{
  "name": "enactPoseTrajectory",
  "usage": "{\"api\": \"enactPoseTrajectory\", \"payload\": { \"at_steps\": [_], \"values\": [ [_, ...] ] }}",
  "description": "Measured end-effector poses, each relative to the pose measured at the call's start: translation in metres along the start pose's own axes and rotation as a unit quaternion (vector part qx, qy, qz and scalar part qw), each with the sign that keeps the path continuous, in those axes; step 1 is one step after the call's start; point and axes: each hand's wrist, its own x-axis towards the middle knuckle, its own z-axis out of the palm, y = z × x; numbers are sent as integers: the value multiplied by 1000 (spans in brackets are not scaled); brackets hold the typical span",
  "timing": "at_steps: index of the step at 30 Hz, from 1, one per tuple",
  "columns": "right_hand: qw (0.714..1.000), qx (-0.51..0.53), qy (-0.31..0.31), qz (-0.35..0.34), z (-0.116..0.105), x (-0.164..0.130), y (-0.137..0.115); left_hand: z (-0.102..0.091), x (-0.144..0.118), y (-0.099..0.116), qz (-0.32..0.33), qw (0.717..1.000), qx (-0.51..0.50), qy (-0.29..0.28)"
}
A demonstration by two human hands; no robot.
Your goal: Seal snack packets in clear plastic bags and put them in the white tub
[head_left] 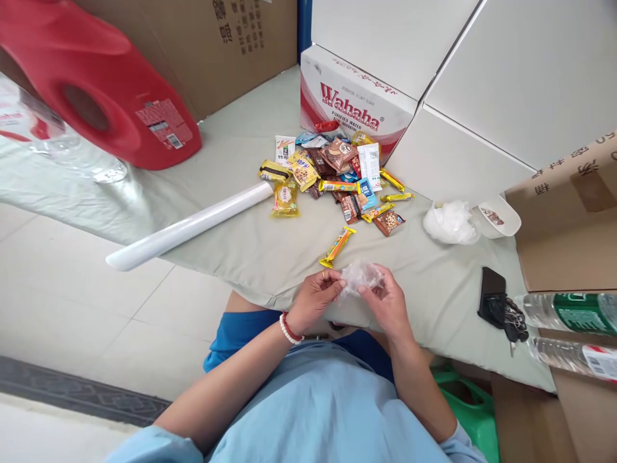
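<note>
I see my left hand (315, 297) and right hand (385, 301) together at the near edge of the cloth-covered table (241, 251), fingers pinched narrow on a crumpled clear plastic bag (360, 276) held between them. Just beyond the bag lies a yellow snack bar (337, 247), alone on bare cloth. Farther beyond it sits the snack pile (337, 177), against the Wahaha box (354, 106). Left of the bag a white roll (187, 226) overhangs the table edge. Right of it, a phone with keys (496, 299) lies near that edge.
</note>
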Motion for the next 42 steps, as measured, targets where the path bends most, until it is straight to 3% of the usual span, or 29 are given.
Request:
{"api": "enactPoseTrajectory", "payload": {
  "at_steps": [2, 4, 7, 10, 13, 17, 21, 24, 29, 31, 34, 37, 39, 42],
  "values": [
    [999, 13, 26, 20, -4, 6, -2, -2, 1, 1, 2, 1000, -23, 15],
    [993, 97, 42, 58, -12, 13, -5, -6, 2, 3, 2, 998, -50, 25],
    [966, 217, 29, 138, -26, 17, -11, -9, 5, 7, 2, 997, -73, 20],
    [949, 258, 35, 180, -32, 15, -11, -7, 3, 12, 5, 995, -95, 22],
    [958, 231, 51, 165, -29, 10, -6, -2, -3, 17, -20, 995, -95, -16],
    [982, 128, 10, 141, -20, 3, 0, 4, -8, 18, -61, 994, -28, -87],
    [990, 64, -33, 119, -24, -1, -3, 4, -2, 12, -25, 996, 70, -54],
    [986, 89, -43, 131, -32, -3, -8, 5, -1, 15, -33, 998, 46, -12],
    [984, 100, -47, 138, -37, 1, -15, 10, -8, 22, -28, 982, 112, -147],
    [981, 107, -68, 148, -42, 5, -14, 10, -7, 20, -35, 983, 114, -139],
    [993, 60, -23, 98, -52, 9, -12, 5, -3, 16, -21, 995, 84, -57],
    [995, -53, 70, -47, -54, 6, -13, 2, -1, 12, 1, 997, 79, -13],
    [984, -121, 28, -125, -45, -1, -16, 4, -1, 10, 2, 997, 79, -6],
    [968, -178, -106, -145, -24, -7, -17, 8, -3, 8, -1, 997, 73, 3]
  ]
}}
